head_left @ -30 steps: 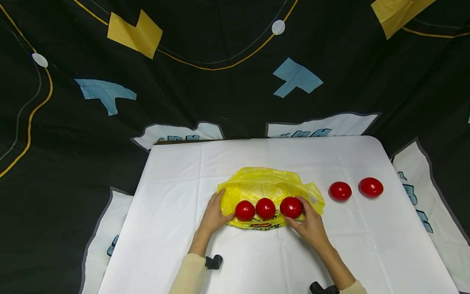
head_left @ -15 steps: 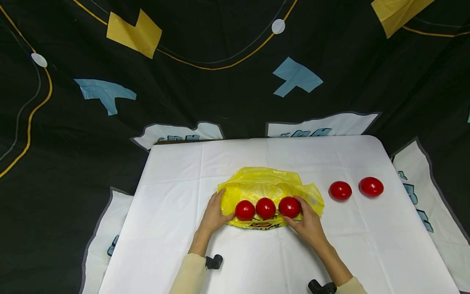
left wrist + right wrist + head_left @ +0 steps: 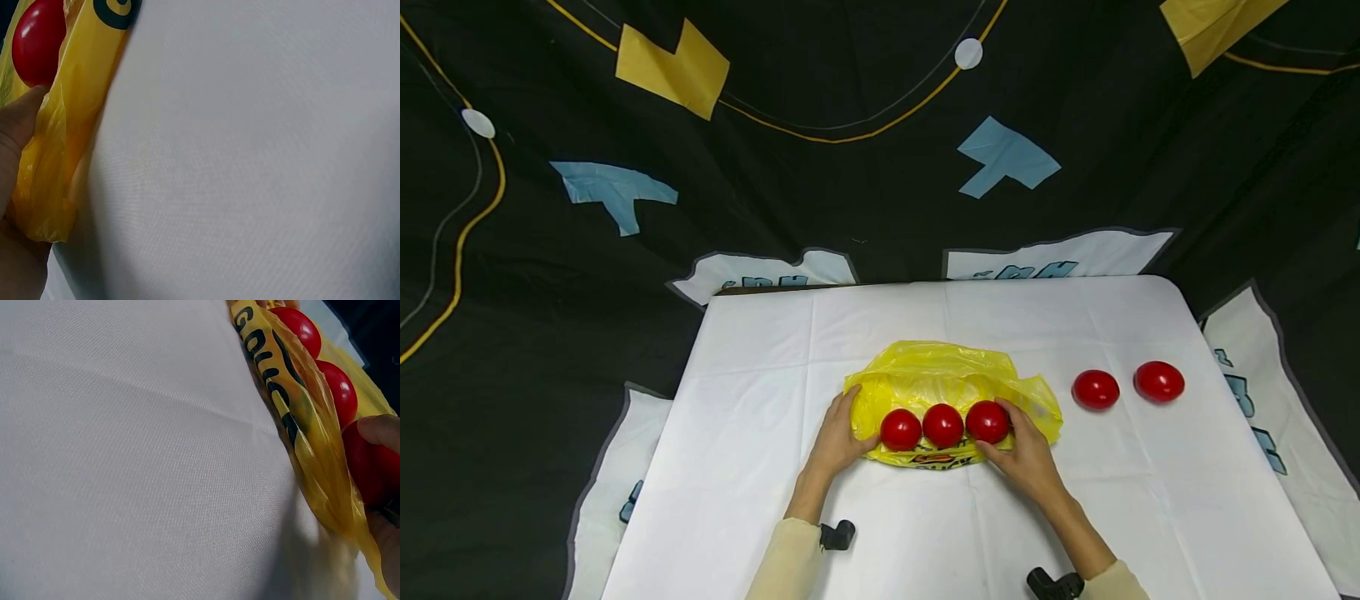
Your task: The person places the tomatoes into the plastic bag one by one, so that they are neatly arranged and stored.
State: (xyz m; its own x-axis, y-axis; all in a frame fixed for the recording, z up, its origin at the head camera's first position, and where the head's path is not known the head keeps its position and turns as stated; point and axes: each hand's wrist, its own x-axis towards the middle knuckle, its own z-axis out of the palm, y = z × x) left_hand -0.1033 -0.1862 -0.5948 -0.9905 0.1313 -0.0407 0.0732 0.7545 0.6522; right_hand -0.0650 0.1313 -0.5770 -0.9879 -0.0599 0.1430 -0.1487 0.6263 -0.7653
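Note:
A yellow plastic bag point(image 3: 940, 362) with black print lies flat on its side across the table. Along its front part sit three glossy red balls in a row: a left one point(image 3: 900, 430), a middle one point(image 3: 942, 426) and a right one point(image 3: 988, 422). My left hand point(image 3: 837, 437) grips the bag's left end, its thumb tip at the left ball point(image 3: 39, 44). The right ball is held between thumb and fingers of my right hand point(image 3: 1027, 448), close against the middle ball point(image 3: 340, 394). Part of that right ball is hidden behind the thumb in the right wrist view.
Two more red balls, a nearer one point(image 3: 1095, 390) and a farther one point(image 3: 1159, 382), rest on the white-covered table point(image 3: 760, 350) right of the bag. Behind the table hangs a dark cloth point(image 3: 850, 200) with paper-like shapes.
My right hand has slid slightly left with the right ball, narrowing the gap to the middle ball. The left hand and the other balls stay put.

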